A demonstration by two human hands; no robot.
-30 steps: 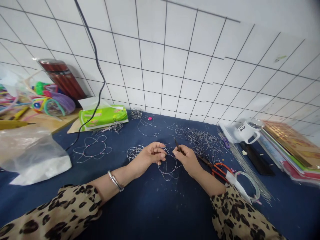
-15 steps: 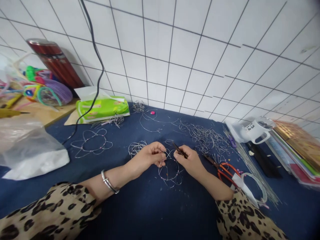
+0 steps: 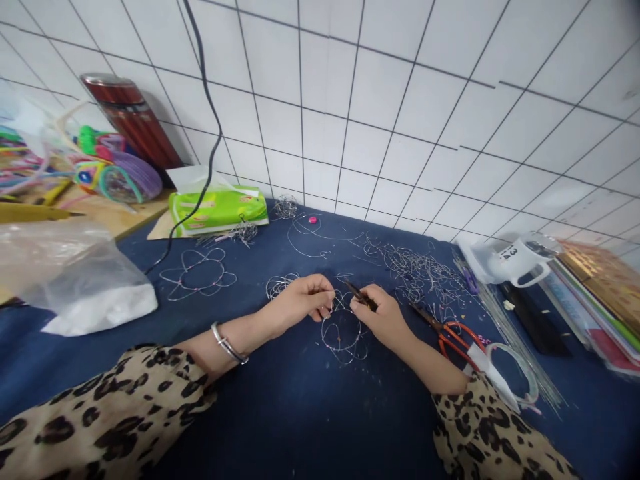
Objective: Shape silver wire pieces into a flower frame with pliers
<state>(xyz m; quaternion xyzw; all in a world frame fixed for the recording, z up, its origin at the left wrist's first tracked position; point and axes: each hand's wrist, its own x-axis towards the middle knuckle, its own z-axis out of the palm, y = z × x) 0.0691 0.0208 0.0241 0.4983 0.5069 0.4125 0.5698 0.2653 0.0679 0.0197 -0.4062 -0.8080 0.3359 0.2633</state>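
Note:
Fingers of my left hand [image 3: 311,298] pinch the upper left of a thin wire ring with looped petals [image 3: 343,348]. My right hand [image 3: 379,315] is closed around dark pliers [image 3: 361,294], whose jaws point up and to the left. Right-hand fingertips also meet the wire at its upper right. Between the two hands the wire strands cross. Small pink beads dot the ring. A finished-looking flower-shaped wire ring [image 3: 198,272] lies flat on the blue cloth to the left. Behind my left hand sits a coil of wire [image 3: 281,285], partly covered by it.
Orange-handled scissors [image 3: 457,340] lie right of my right forearm, by a clear tubing coil [image 3: 520,373]. Tangled wire [image 3: 425,270] spreads behind. A white mug [image 3: 530,260], a green tissue pack [image 3: 220,210], a plastic bag [image 3: 85,267] and a red thermos [image 3: 133,120] stand around.
The view has shifted slightly, so most things sit further right. Both hands keep hold of the wire and pliers; the crossing strands between them look a little different.

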